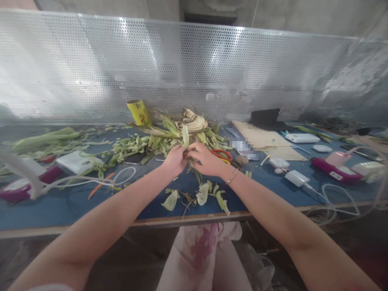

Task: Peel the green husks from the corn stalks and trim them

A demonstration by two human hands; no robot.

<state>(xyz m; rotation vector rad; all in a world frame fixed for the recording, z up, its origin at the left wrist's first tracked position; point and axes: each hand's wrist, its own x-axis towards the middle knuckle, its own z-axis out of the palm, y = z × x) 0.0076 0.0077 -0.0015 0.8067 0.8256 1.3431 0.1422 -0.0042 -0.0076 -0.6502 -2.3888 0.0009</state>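
Note:
A pale green strip of leaf or husk (185, 136) stands upright between my two hands. My left hand (176, 160) is closed, its fingertips pinching the strip's lower end. Beside it, my right hand (203, 160) has bent fingers meeting the same strip from the right. The exact grip of the fingertips is partly hidden. Just behind the hands lies a heap of green leafy stalks (133, 146), topped by a dry, brownish husk (191, 120). Torn pale leaves (202, 194) are scattered on the blue tabletop (145, 202) in front of my hands.
A perforated metal screen (197, 72) borders the table's back. Red loop handles (222, 153) lie right of my hand. Cardboard (257, 135), a white charger (297, 178) and a purple power strip (336, 170) are farther right. A white box (77, 161) and cables sit left.

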